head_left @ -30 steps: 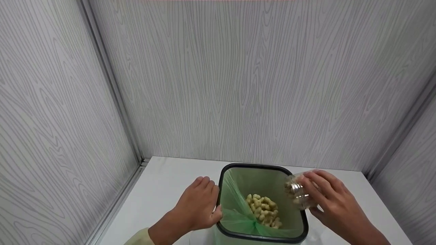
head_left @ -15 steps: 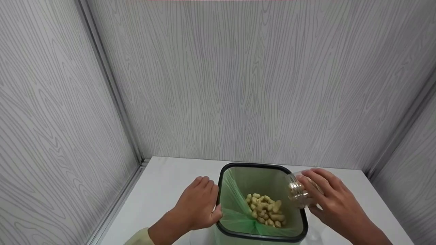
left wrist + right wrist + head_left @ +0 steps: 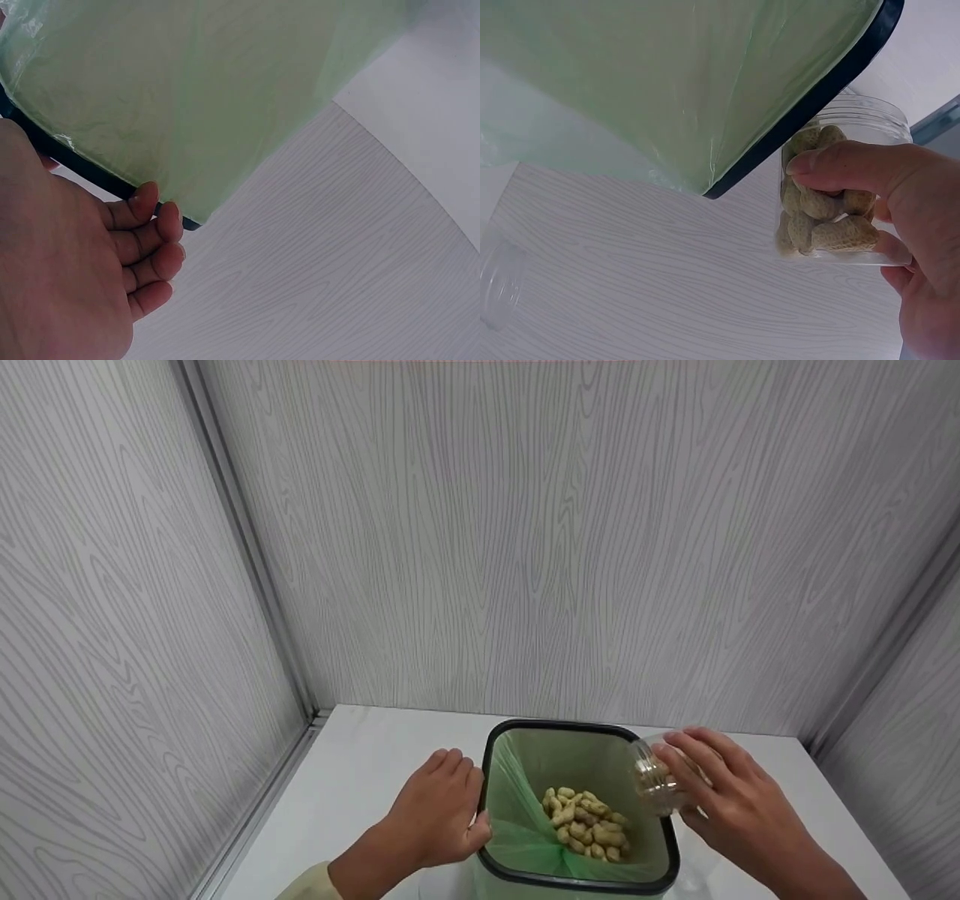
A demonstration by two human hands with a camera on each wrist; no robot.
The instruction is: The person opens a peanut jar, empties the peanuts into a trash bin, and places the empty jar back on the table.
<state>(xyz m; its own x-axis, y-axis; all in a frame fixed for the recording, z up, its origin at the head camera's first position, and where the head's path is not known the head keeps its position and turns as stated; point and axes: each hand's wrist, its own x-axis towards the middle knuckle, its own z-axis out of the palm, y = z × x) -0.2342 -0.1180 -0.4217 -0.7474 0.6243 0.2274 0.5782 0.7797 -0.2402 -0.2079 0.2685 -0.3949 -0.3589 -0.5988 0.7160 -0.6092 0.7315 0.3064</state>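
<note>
A bin (image 3: 570, 724) with a black rim and a thin green liner (image 3: 517, 802) stands on the white table. Inside it lies a pile of unshelled peanuts (image 3: 589, 829). My left hand (image 3: 439, 810) grips the rim at the left side, its curled fingers (image 3: 169, 221) at the black edge. At the right rim, my right hand (image 3: 731, 802) holds a clear jar (image 3: 656, 776) tilted, with its mouth towards the bin. In the right wrist view, several peanuts (image 3: 844, 232) show inside the jar, and the thumb (image 3: 840, 165) presses its side.
Near the bin's lower left, a clear round thing (image 3: 446, 881) is partly hidden. Another clear container (image 3: 501, 289) shows at the left of the right wrist view. Wood-grain panels (image 3: 487, 547) wall in the back and sides of the white table (image 3: 375, 757).
The peanut pile in the bin has grown to the right and shifted. The jar and right hand have moved slightly; the left hand stays at the rim.
</note>
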